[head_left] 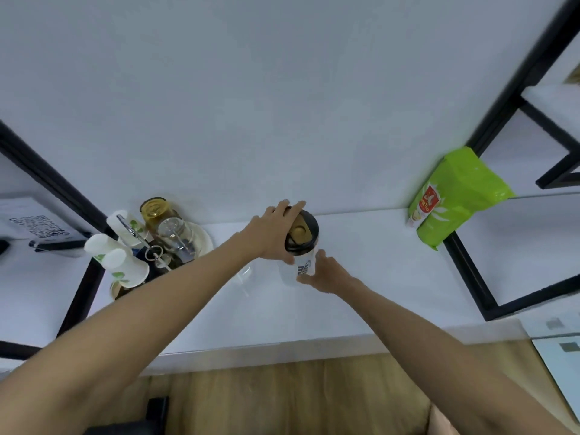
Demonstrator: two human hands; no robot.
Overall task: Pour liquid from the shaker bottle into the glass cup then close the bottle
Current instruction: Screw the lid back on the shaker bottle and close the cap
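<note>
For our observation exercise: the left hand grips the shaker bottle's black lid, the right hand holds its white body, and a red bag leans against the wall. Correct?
Not quite. The head view shows the bag is green, not red. The left hand does grip the lid and the right hand holds the shaker bottle.

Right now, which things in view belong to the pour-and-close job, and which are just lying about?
Job:
- shaker bottle, upright on the counter
- its black lid, under the left hand
- right hand, gripping the bottle's body
- glass cup, partly hidden by the left arm

Lying about:
- green bag
- paper cups
- tray of upturned glasses
</note>
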